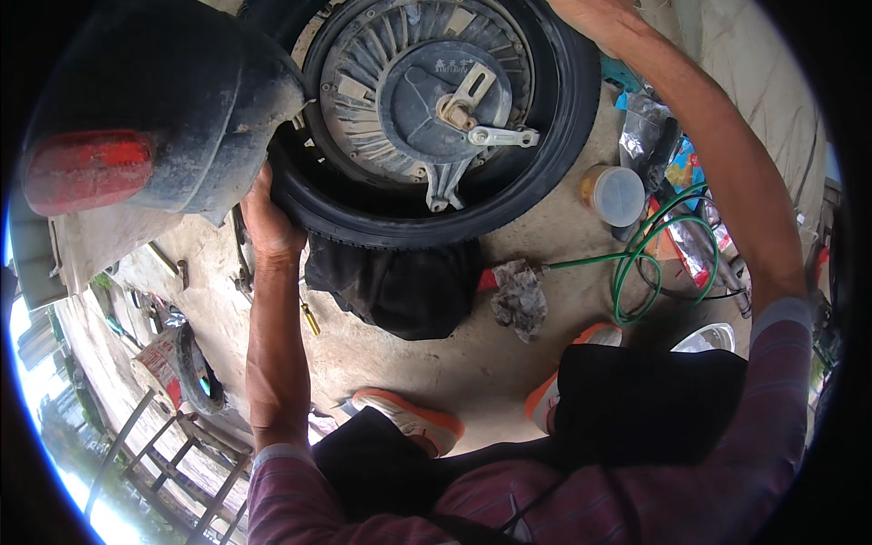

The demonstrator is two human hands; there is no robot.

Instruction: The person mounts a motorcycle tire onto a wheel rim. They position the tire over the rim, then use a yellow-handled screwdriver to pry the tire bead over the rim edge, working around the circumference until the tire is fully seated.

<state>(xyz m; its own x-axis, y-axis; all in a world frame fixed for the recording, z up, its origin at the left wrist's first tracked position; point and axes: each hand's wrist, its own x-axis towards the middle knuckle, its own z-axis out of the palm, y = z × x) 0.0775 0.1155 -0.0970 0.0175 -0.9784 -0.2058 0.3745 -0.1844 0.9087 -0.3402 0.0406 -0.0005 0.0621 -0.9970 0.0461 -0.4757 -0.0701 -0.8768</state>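
A black tyre (536, 182) surrounds a dusty grey hub motor (427, 100), with a silver lever (504, 137) on its round cover. My left hand (271, 213) grips the tyre's lower-left side, its fingertips partly hidden behind it. My right hand (590, 20) reaches to the upper-right of the tyre; its fingers are cut off by the picture's edge. A black plastic rear fender (218, 82) with a red reflector (91, 170) overhangs the left side. Under the tyre lies a bundle of black cloth (400, 291).
Green hose (627, 272), a lidded tub (619, 200), assorted packages (686, 163) and a grimy rag (518, 300) crowd the right. At left are scattered tools, a yellow-handled screwdriver (310, 318), a bucket (163, 359) and a metal frame (182, 454). My shoes (409, 409) are below.
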